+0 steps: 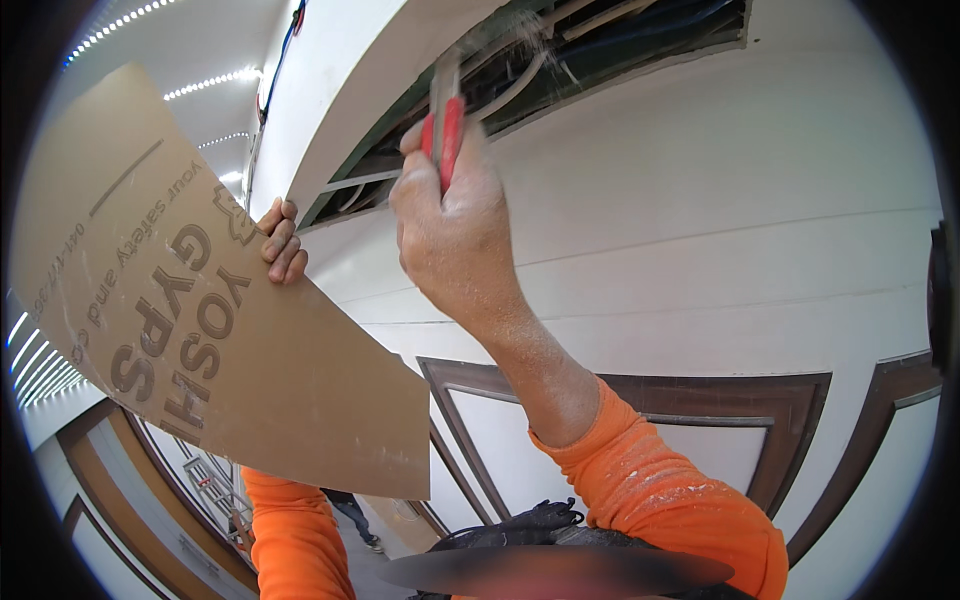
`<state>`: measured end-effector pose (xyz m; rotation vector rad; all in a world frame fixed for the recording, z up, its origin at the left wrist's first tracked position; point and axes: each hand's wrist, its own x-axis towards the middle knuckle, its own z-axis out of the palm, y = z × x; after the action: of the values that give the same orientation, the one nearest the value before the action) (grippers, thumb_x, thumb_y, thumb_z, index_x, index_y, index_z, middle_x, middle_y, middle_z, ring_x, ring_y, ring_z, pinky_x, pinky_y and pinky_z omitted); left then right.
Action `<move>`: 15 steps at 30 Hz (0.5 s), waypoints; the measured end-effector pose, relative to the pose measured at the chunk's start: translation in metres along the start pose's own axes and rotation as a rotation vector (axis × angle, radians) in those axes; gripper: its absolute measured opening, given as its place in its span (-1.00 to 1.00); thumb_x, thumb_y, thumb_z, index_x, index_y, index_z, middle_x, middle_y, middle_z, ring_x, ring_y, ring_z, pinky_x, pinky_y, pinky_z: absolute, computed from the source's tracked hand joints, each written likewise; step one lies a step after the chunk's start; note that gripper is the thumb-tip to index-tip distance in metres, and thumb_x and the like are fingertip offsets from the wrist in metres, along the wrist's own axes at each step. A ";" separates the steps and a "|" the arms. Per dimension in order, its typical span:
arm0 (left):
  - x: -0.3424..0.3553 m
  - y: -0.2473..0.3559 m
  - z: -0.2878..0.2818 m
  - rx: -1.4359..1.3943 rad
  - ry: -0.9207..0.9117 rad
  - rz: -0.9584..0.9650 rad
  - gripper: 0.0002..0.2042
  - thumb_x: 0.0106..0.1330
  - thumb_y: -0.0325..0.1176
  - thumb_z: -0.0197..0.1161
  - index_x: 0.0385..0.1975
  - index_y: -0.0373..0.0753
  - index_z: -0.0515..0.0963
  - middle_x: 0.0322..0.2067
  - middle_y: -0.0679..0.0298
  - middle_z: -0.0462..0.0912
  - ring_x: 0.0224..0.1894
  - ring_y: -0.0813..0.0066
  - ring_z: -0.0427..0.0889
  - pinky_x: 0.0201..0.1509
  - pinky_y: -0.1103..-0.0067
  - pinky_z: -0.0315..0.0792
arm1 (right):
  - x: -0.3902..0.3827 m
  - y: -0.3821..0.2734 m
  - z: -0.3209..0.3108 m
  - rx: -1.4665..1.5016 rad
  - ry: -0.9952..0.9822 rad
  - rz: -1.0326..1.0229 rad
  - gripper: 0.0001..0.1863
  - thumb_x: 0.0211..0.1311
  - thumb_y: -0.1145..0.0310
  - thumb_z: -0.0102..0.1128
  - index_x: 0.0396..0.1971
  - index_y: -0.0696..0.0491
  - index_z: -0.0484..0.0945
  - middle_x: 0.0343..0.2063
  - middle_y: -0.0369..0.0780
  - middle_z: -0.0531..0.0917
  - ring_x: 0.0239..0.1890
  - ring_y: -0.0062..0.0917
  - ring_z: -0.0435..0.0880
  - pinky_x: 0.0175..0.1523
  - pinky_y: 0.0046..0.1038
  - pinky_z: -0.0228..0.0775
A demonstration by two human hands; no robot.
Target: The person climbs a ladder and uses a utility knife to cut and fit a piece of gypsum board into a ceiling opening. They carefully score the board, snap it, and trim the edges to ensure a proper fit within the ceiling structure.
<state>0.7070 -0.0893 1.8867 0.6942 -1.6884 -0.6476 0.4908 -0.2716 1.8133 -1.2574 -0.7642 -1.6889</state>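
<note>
My left hand (282, 242) grips the upper right edge of a large brown paper-faced gypsum board (330, 385). Its fingers curl over the edge and the rest is hidden behind the board. High in the middle, my dusty right hand (450, 205) is closed around a red-handled bladed tool (452, 145). The tool's grey blade points up to the edge of a long ceiling opening (590, 70), blurred by motion. White dust flies about its tip. The tool's exact kind cannot be made out.
Cables and a pale conduit (515, 90) run inside the opening. A curved white bulkhead (350, 95) borders it on the left. Brown-framed white panels (720, 400) line the wall below. A ladder (212, 490) and a person's leg (358, 520) show at lower left.
</note>
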 end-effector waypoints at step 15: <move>-0.006 0.010 -0.013 0.050 -0.031 -0.046 -0.71 0.70 -0.13 -0.35 0.08 -0.20 0.23 -0.55 0.36 0.49 -0.53 0.37 0.61 -0.33 0.56 0.55 | 0.002 -0.019 0.003 0.195 0.060 -0.023 -0.85 0.51 0.45 -0.06 -0.05 0.17 0.37 -0.44 -0.30 0.47 -0.48 -0.71 0.53 -0.38 -0.57 0.42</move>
<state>0.7200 -0.0793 1.8928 0.7638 -1.7262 -0.6533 0.4748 -0.2615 1.8170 -1.0622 -0.8875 -1.6202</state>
